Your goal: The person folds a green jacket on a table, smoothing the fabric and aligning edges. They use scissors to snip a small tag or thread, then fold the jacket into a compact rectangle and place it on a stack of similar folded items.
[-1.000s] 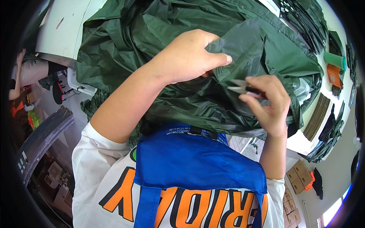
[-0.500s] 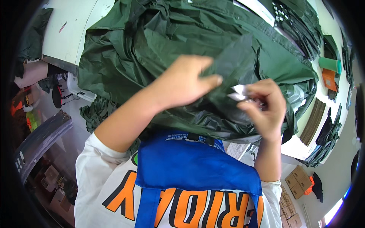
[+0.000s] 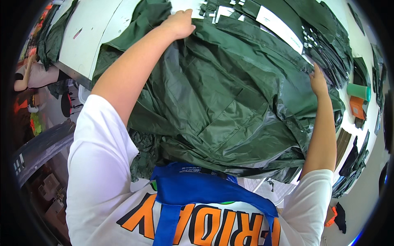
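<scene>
Glossy dark-green garment (image 3: 223, 102) draping over the near edge of the bench (image 3: 88, 43)! Left hand (image 3: 179, 25) at its far side, right hand (image 3: 319, 82) at its right; whether either grip pinches, I can't tell. Printed white strip (image 3: 281, 30) beyond, bold orange lettering (image 3: 228, 221) across the T-shirt (image 3: 100, 164)!

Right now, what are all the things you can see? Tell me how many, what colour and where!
coated fabric: one heap, dark green, middle
table: 1, white, under the fabric
small pen-like stick: 1, reddish, upper left
long card: 1, white, top right
strips: uncounted bundle, dark with white ends, upper right
cylinder: 1, green, right
flat piece: 1, orange, beside the cylinder
apron: 1, blue, bottom
Edge clutter: too unclear to count
left hand: 1, bare, fabric's far edge
right hand: 1, bare, fabric's right side
</scene>
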`<state>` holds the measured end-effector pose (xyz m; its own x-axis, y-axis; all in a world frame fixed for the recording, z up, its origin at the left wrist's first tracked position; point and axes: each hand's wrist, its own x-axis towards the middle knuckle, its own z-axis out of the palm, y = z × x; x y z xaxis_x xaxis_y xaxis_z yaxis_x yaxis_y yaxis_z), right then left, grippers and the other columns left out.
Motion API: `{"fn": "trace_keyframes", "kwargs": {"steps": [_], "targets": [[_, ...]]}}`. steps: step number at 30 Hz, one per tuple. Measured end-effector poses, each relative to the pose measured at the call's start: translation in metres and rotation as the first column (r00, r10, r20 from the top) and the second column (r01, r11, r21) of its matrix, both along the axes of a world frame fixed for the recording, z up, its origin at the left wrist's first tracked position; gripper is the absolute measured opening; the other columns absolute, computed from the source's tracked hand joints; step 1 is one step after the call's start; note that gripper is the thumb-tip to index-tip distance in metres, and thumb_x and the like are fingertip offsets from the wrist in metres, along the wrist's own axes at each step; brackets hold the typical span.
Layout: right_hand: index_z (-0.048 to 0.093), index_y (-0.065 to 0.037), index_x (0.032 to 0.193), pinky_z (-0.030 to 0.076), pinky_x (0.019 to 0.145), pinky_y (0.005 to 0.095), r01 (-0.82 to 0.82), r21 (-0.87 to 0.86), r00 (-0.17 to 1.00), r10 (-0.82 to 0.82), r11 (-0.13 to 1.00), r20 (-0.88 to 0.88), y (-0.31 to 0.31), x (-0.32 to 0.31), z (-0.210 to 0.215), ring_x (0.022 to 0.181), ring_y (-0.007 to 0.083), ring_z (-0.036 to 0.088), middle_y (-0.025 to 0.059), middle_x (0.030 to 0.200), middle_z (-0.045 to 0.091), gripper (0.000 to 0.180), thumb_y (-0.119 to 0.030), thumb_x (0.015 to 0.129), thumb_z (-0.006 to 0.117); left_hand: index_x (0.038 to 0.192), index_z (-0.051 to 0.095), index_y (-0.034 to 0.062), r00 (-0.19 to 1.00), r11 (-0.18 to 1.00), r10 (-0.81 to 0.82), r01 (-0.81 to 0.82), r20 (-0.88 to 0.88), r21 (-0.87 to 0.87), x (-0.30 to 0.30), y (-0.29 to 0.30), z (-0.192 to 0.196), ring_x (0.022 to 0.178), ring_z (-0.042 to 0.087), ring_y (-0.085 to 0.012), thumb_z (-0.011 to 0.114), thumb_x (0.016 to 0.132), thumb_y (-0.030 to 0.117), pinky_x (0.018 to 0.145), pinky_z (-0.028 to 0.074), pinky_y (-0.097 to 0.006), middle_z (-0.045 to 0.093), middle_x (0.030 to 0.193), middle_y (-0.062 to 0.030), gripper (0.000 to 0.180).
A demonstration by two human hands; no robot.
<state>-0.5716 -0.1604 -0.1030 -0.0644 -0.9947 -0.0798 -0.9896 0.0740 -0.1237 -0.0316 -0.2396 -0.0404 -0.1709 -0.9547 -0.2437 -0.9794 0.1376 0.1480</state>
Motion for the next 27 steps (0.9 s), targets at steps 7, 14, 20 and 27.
{"fn": "trace_keyframes", "kwargs": {"steps": [7, 14, 20, 27], "targets": [[0.055, -0.016, 0.121, 0.046, 0.09, 0.0428, 0.124, 0.083, 0.992, -0.121, 0.989, -0.037, 0.013, 0.003, 0.012, 0.105, 0.0371, 0.058, 0.0201, 0.116, 0.057, 0.044, -0.012, 0.079, 0.066, 0.113, 0.058, 0.0118, 0.982, 0.922, -0.187, 0.161, -0.039, -0.353, 0.032, 0.016, -0.004, 0.108, 0.056, -0.03, 0.061, 0.084, 0.019, 0.088, 0.047, -0.042, 0.057, 0.12, -0.0108, 0.03], [0.056, -0.011, 0.114, 0.046, 0.088, 0.0417, 0.056, 0.061, 0.998, -0.055, 0.997, -0.011, 0.007, -0.002, 0.014, 0.104, 0.0353, 0.058, 0.0159, 0.109, 0.062, 0.041, -0.01, 0.075, 0.069, 0.087, 0.057, 0.0047, 0.974, 0.98, -0.174, 0.186, -0.148, 0.071, 0.021, 0.111, -0.002, 0.084, 0.061, -0.0314, 0.071, 0.077, 0.02, 0.073, 0.05, -0.039, 0.06, 0.087, -0.0123, 0.022], [0.054, -0.005, 0.105, 0.046, 0.083, 0.0405, 0.071, 0.087, 0.997, -0.07, 0.994, -0.011, 0.008, -0.015, 0.041, 0.094, 0.0367, 0.061, 0.0182, 0.095, 0.063, 0.031, -0.012, 0.077, 0.064, 0.123, 0.049, 0.001, 0.966, 0.965, -0.168, 0.12, -0.198, -0.234, 0.029, -0.012, -0.018, 0.113, 0.053, -0.0353, 0.061, 0.083, 0.017, 0.099, 0.041, -0.04, 0.057, 0.12, -0.0193, 0.045], [0.055, -0.011, 0.111, 0.048, 0.073, 0.0337, 0.14, -0.349, 0.988, -0.156, 0.927, -0.019, 0.039, -0.032, 0.147, 0.077, 0.0265, 0.061, 0.0132, 0.086, 0.061, 0.031, -0.017, 0.082, 0.062, 0.103, 0.056, 0.006, 0.975, 0.85, -0.223, 0.202, 0.016, -0.487, 0.035, -0.044, 0.065, 0.099, 0.055, -0.0374, 0.067, 0.076, 0.015, 0.087, 0.044, -0.045, 0.058, 0.106, -0.0185, 0.031]]}}
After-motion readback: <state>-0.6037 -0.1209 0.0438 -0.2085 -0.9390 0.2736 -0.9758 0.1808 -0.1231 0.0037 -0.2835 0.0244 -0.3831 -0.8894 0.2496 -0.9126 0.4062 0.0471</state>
